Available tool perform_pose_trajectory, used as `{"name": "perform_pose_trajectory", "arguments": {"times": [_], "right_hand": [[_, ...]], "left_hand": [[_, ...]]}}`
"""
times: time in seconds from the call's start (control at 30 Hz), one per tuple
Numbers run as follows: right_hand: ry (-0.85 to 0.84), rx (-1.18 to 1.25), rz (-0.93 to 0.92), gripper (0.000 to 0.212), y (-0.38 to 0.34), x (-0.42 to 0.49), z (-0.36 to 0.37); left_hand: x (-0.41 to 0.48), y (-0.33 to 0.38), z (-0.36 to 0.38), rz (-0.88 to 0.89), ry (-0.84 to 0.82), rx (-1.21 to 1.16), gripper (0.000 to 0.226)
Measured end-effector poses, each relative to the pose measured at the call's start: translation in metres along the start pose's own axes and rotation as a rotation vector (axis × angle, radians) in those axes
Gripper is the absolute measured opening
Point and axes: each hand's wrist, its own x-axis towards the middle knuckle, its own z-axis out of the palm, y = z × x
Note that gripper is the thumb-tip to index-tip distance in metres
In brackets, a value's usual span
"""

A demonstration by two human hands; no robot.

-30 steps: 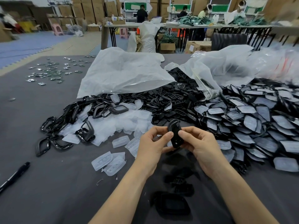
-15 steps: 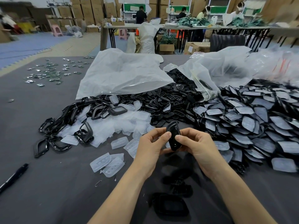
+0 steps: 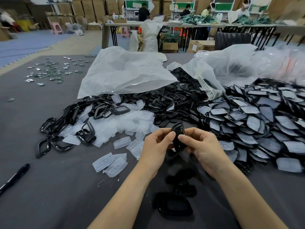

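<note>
Grey work table (image 3: 49, 187) piled with plastic parts

A slumped white plastic bag (image 3: 125, 75) lies behind a broad heap of black shells (image 3: 247, 116) and a smaller drift of clear pads (image 3: 122, 123). Nearer the front, 2 hands meet: left hand (image 3: 155, 149) and right hand (image 3: 203, 146) each pinch a side of 1 black casing (image 3: 178, 136) — held edge-on between them, just above the table.

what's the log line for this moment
left hand: grips black part | right hand: grips black part | part: held above table | nearby: clear pads left, black pile behind
</note>
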Motion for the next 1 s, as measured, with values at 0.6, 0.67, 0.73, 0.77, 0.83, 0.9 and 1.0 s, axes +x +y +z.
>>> {"name": "perform_pose_trajectory", "arguments": {"times": [0.6,0.67,0.73,0.77,0.83,0.9,1.0], "right_hand": [[-0.037,-0.831,-0.678,0.015,-0.014,-0.009,0.002],[-0.065,-0.872,-0.670,0.018,-0.014,-0.010,0.001],[-0.059,-0.867,-0.655,0.022,-0.015,-0.011,0.000],[-0.040,-0.855,-0.656,0.025,-0.015,-0.011,0.000],[0.017,-0.852,-0.667,0.029,-0.015,-0.009,-0.001],[0.070,-0.887,-0.668,0.028,-0.014,-0.008,-0.002],[0.090,-0.938,-0.596,0.022,-0.014,-0.008,0.003]], "left_hand": [[0.000,0.015,-0.013,-0.381,-0.262,-0.356,0.027],[0.000,0.015,-0.017,-0.361,-0.265,-0.348,0.020],[0.000,0.016,-0.016,-0.336,-0.254,-0.311,0.017],[0.001,0.017,-0.015,-0.330,-0.238,-0.290,0.019],[0.004,0.020,-0.017,-0.293,-0.169,-0.278,0.022],[0.009,0.023,-0.026,-0.250,-0.070,-0.353,0.022],[0.014,0.030,-0.050,-0.236,-0.004,-0.514,0.019]]}}
